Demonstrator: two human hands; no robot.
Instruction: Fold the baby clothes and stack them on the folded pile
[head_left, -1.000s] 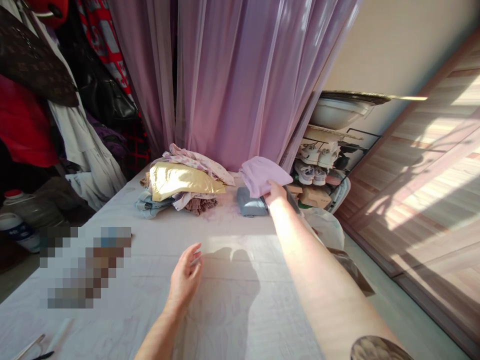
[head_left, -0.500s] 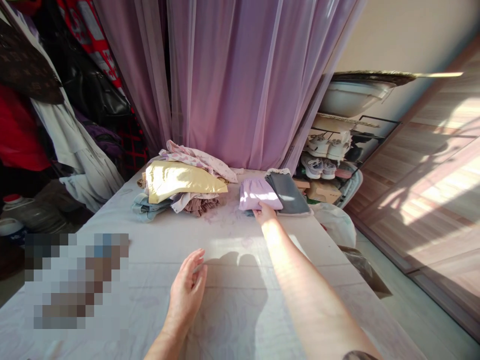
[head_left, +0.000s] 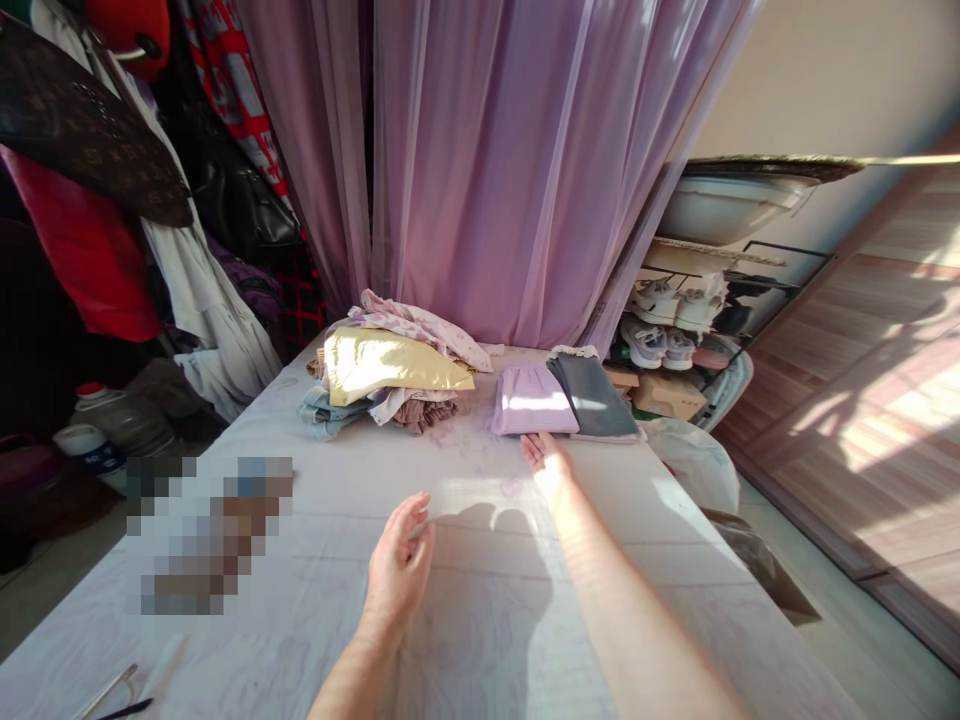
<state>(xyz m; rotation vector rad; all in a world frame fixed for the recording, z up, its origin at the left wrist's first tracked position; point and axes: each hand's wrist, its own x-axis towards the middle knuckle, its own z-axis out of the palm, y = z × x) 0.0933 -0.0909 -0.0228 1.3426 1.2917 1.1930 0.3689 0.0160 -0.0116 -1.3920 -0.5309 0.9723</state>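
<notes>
Purple curtains (head_left: 480, 170) behind, and the lilac garment (head_left: 532, 398), right hand (head_left: 549, 462) open and empty by its near edge, lies folded against a folded dark garment (head_left: 596, 398), left hand (head_left: 403, 560) half-curled, empty, the rumpled heap (head_left: 397, 367) leftward seemingly not yet folded.

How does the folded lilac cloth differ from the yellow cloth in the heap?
The lilac cloth is folded into a neat, compact block, while the yellow cloth is draped loosely over the heap. The right hand is at the lilac cloth's near edge; no hand is at the yellow cloth. Both the lilac cloth and the yellow cloth catch sunlight.
</notes>
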